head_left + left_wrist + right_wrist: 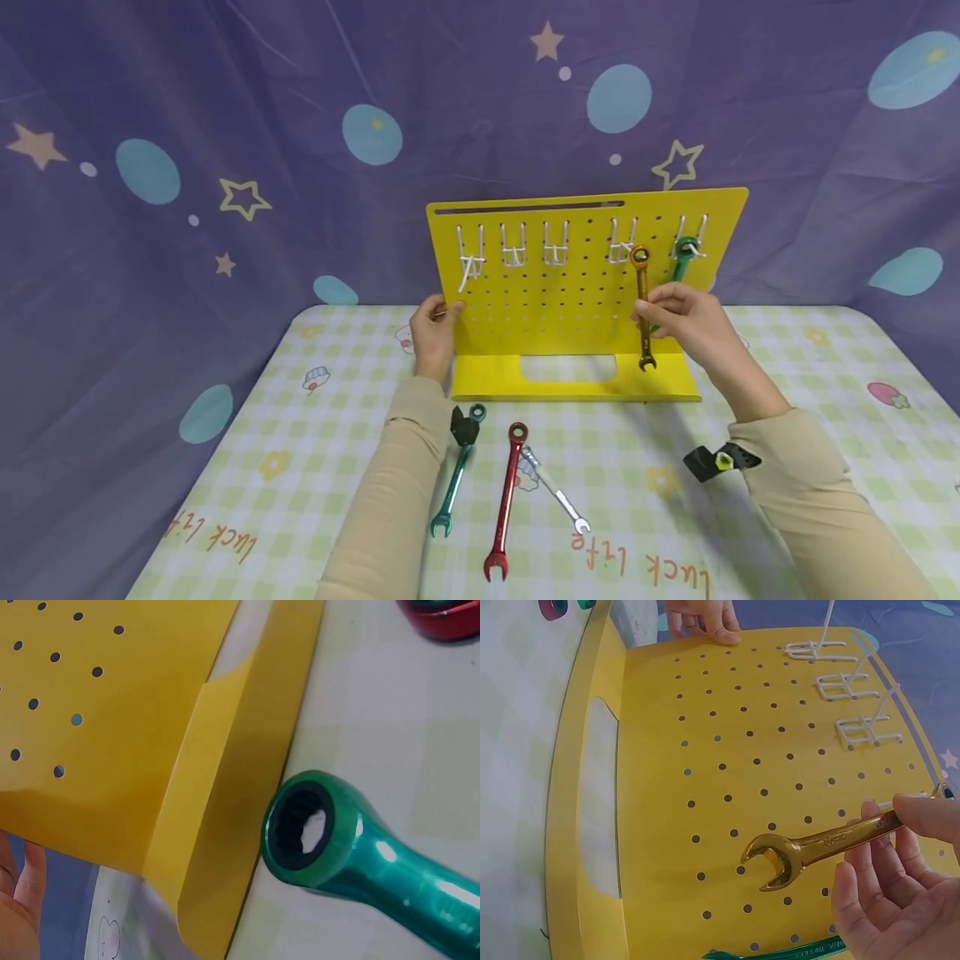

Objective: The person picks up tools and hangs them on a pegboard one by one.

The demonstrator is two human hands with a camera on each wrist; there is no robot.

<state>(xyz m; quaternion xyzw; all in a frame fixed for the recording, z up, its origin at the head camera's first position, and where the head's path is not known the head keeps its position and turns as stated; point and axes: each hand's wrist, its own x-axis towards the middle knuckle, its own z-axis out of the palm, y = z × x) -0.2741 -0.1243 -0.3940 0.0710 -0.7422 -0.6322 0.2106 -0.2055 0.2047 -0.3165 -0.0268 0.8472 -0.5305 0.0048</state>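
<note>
My right hand (693, 321) pinches a gold combination wrench (642, 321) by its shaft, ring end up and open jaw down, before the yellow pegboard (540, 321). In the head view the ring overlaps the lower part of a white hook (621, 247). Beside it, a green wrench (686, 250) hangs by its ring on the rightmost hook, partly hidden behind my right hand. My left hand (435, 333) grips the board's left edge, thumb at the front. The right wrist view shows the gold wrench's open end (780, 859) close over the board.
Another green wrench (455, 483), a red wrench (507, 500) and a silver wrench (557, 490) lie on the checkered tablecloth (322, 467) before the board. White hooks (513, 254) without wrenches line its left half. A purple patterned curtain (480, 67) hangs behind.
</note>
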